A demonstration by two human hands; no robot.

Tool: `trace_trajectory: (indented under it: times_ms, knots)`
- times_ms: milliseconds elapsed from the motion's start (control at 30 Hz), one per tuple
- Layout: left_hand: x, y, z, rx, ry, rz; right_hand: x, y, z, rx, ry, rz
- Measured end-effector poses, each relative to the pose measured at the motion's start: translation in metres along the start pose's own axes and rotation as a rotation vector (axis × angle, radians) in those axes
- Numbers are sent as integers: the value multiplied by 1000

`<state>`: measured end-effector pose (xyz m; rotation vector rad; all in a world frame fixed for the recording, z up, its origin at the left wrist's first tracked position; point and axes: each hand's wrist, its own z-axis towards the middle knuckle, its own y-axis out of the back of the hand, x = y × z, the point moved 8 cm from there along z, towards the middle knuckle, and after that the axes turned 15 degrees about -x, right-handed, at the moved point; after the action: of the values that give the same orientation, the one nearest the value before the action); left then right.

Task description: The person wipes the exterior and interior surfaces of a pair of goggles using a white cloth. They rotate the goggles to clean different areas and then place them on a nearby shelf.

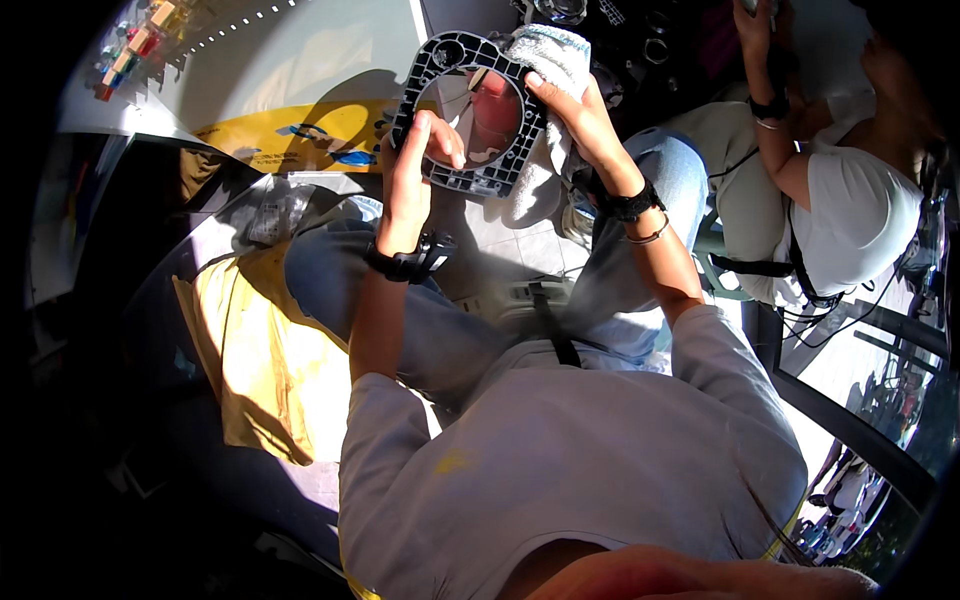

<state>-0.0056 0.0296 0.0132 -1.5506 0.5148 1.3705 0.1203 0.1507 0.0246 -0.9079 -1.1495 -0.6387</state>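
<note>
A black ribbed plastic frame with a large round opening is held up over my knees, toward the top of the head view. My left hand is closed around its left rim, and some of its fingertips show within the opening. At the upper right corner, my right hand presses its thumb on the rim. A white towel is bunched behind and under that hand and hangs down beside the frame. Something reddish shows in the opening; I cannot tell whether it is seen through it or reflected.
A grey table top with a yellow printed front edge lies at the far left, bearing small coloured blocks. Yellow cloth lies by my left leg. Another person sits close on the right. Dark parts lie beyond my right hand.
</note>
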Motion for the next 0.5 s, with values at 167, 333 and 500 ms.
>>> trace_trajectory:
  times_ms: [167, 333, 500]
  knots:
    - [-13, 16, 2, -196, -139, -45, 20, 21, 4, -318, 238, -133]
    - [-14, 24, 2, -288, -255, -92, 25, -10, -10, -38, 434, -457]
    - [-17, 22, -8, -234, -305, -111, 10, -28, -23, 13, 558, -789]
